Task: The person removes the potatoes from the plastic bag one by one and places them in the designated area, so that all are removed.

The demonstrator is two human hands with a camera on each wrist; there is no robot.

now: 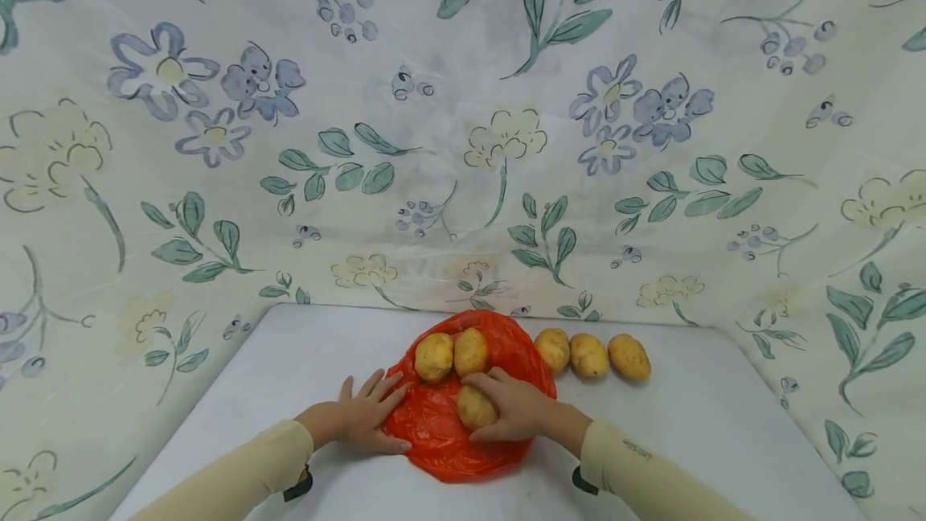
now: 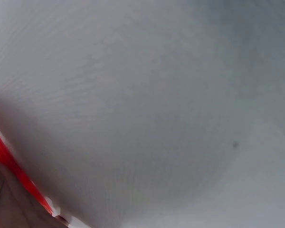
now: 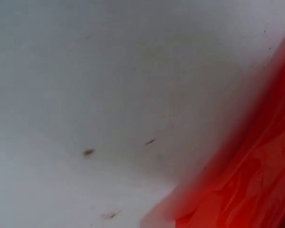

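— On head cam, what's the right hand [image 1: 517,407] doing?

— Gripping a potato [image 1: 475,410], thumb on its near side, fingers on its far side. That potato is over the near half of the red plastic bag [image 1: 434,428]. Can't tell if it touches the plastic.

— Left hand [image 1: 365,418]?

— Fingers spread, palm down, fingertips and thumb on the bag's left edge.

— Other potatoes?

— Two on the bag beyond the gripped one, side by side: left potato [image 1: 434,358], right potato [image 1: 471,352]. Three more in a row right of the bag: inner potato [image 1: 553,350] at the bag's right edge, middle potato [image 1: 589,356] next to it, outer potato [image 1: 629,358] farthest right.

— Rest of that view?

— Bag lies spread and crumpled on a white surface [image 1: 687,441]. Floral cloth [image 1: 448,47] behind and both sides. Pale sleeves [image 1: 249,461] on both arms.

— Left wrist cam?

— Mostly surface, soft focus. Bit of the left hand low left, strip of red bag alongside. Can't tell finger pose from this one.

— Right wrist cam?

— Surface with a few dark specks [image 3: 88,152], wrinkled red bag filling the lower right. Can't tell the grip from there.
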